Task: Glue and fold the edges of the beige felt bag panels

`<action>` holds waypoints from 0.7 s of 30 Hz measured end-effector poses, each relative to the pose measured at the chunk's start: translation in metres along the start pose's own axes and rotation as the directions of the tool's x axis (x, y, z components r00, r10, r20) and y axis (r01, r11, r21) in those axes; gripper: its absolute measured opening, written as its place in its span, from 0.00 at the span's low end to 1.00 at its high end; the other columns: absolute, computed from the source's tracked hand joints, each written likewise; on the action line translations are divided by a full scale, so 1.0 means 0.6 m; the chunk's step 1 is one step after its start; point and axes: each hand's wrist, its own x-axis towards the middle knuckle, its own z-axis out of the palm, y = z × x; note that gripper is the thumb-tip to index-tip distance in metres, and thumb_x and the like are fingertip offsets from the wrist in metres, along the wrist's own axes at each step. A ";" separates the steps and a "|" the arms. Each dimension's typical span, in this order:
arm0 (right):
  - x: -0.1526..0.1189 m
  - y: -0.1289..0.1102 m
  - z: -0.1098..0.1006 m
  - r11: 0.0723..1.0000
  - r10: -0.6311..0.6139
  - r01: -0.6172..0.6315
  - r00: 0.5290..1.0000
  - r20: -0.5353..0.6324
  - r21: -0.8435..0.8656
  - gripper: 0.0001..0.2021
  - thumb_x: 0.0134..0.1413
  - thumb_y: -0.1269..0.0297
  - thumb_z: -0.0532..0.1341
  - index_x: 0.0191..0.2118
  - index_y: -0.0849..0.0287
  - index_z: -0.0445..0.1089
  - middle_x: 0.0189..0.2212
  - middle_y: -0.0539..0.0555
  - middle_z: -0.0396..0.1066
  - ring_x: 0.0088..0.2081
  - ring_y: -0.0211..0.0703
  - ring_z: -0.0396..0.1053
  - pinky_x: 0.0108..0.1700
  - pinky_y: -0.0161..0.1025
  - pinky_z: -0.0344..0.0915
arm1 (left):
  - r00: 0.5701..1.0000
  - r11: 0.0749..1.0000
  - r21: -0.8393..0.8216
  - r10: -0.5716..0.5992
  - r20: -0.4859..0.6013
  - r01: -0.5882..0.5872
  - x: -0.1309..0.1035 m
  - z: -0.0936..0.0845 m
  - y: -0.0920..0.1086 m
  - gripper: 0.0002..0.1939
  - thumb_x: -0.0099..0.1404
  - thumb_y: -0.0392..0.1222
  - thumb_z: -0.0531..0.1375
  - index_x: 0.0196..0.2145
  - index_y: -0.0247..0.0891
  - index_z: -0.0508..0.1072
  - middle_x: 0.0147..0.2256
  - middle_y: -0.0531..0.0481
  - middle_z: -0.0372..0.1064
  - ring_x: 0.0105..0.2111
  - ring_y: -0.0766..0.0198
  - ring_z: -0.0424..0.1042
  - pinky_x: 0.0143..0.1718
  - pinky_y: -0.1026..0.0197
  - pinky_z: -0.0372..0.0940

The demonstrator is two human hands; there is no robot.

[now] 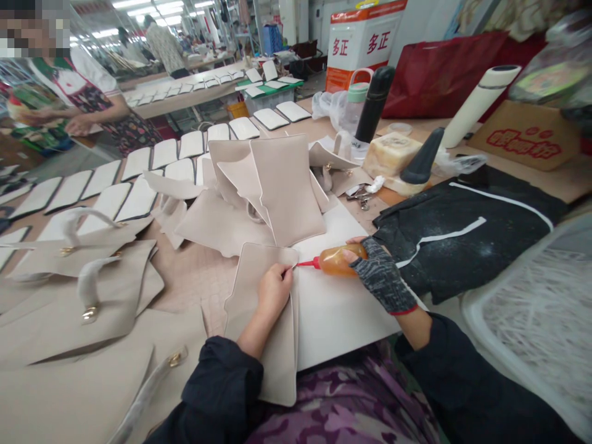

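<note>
My left hand (276, 288) is closed on the right edge of a beige bag panel (266, 364), its fingers pinching near the upper corner. The panel looks folded or doubled along that side. In my right hand (382, 271), which wears a grey fingerless glove, lies an orange-brown glue bottle (340, 261) held level. Its thin red nozzle (308, 263) points left, and the tip is at the panel edge beside my left fingers. Whether the tip touches the edge I cannot tell. A white board (346, 314) lies beneath the bottle.
Beige panels (289, 191) stand and lie piled ahead; more with handles (87, 283) lie left. White padded pieces (108, 200) line the table. A black cloth (462, 228), bottles (374, 102) and a tub of white strips (536, 320) are right. Another person (92, 105) works at far left.
</note>
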 end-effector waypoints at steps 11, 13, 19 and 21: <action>0.024 0.030 0.009 0.993 0.111 -0.114 0.991 0.079 0.029 0.14 0.46 0.51 0.56 0.34 0.57 0.65 0.29 0.56 0.70 0.31 0.49 0.68 0.38 0.46 0.66 | 1.000 1.000 0.015 0.023 0.000 -0.023 -0.002 -0.002 0.001 0.10 0.63 0.38 0.54 0.36 0.37 0.76 0.36 0.47 0.75 0.37 0.61 0.72 0.39 0.62 0.63; 0.025 0.030 0.007 0.993 0.112 -0.115 0.988 0.105 0.020 0.14 0.46 0.52 0.56 0.34 0.57 0.65 0.29 0.56 0.70 0.30 0.49 0.68 0.37 0.46 0.66 | 0.999 0.999 0.016 0.033 0.000 -0.033 -0.003 -0.002 0.001 0.10 0.63 0.37 0.54 0.37 0.37 0.76 0.36 0.47 0.75 0.37 0.61 0.72 0.39 0.62 0.63; 0.015 0.026 -0.002 0.997 0.072 -0.072 0.987 0.140 -0.005 0.12 0.45 0.55 0.57 0.33 0.57 0.65 0.29 0.57 0.70 0.32 0.50 0.69 0.40 0.47 0.66 | 0.997 0.997 0.019 0.071 -0.007 -0.071 -0.006 0.000 -0.004 0.10 0.63 0.38 0.54 0.37 0.37 0.76 0.36 0.47 0.74 0.37 0.61 0.72 0.39 0.62 0.63; 0.009 0.022 -0.005 0.997 0.077 -0.076 0.986 0.147 -0.010 0.11 0.45 0.55 0.57 0.32 0.56 0.66 0.29 0.57 0.71 0.32 0.50 0.69 0.39 0.47 0.66 | 0.996 0.996 0.015 0.089 -0.006 -0.089 -0.007 0.000 -0.007 0.11 0.64 0.38 0.54 0.38 0.38 0.76 0.36 0.47 0.74 0.38 0.62 0.72 0.40 0.62 0.63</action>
